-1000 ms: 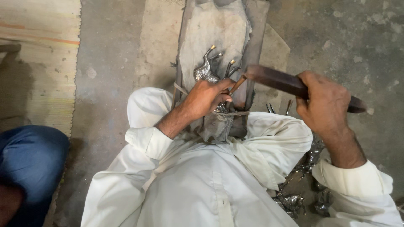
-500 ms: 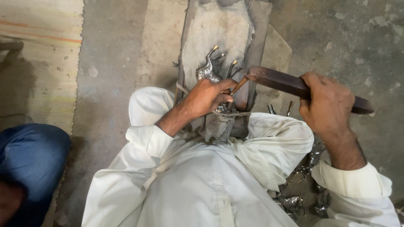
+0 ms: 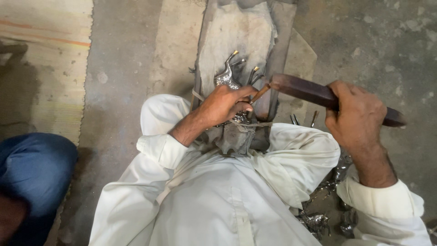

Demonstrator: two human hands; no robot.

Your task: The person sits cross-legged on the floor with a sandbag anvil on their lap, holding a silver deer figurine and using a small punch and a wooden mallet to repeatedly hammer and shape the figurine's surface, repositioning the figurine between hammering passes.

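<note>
Seated at a worn wooden work block (image 3: 236,32) running toward 12 o'clock, right hand (image 3: 357,116) clenched on a dark wooden mallet (image 3: 305,91) at 3 o'clock, left hand (image 3: 223,104) gripping a chisel (image 3: 260,93) against a silvery animal figurine (image 3: 226,75) mid-chasing, next blow likely demanding a steady chisel.

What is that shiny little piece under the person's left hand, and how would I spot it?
Start at the long grey work block running up from the person's lap. Halfway along it the left hand presses down a small silver metal figurine, curved with thin prongs. It is the only bright piece lying on the block; the similar figurines lie on the floor by the right sleeve.
</note>
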